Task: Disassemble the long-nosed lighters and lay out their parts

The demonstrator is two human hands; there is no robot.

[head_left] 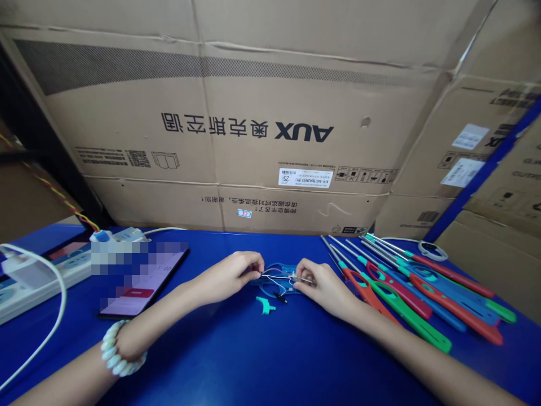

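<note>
Blue casing [289, 269] part hid., L hand [230, 277] hold unclear, R hand [324, 286] w/ tube [305, 280]

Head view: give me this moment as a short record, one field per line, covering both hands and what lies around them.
Left hand: fingertips pinched at the left of the casing; what they grip is too small to tell
Right hand: pinching a narrow cylindrical part
Between hands: blue plastic casing, thin white wires
Nearer the person: green plastic piece, small black part
Right side: long-necked lighters, metal necks pointing away
Left side: phone, power strip
Behind: cardboard box, "AUX" print upside down
</note>
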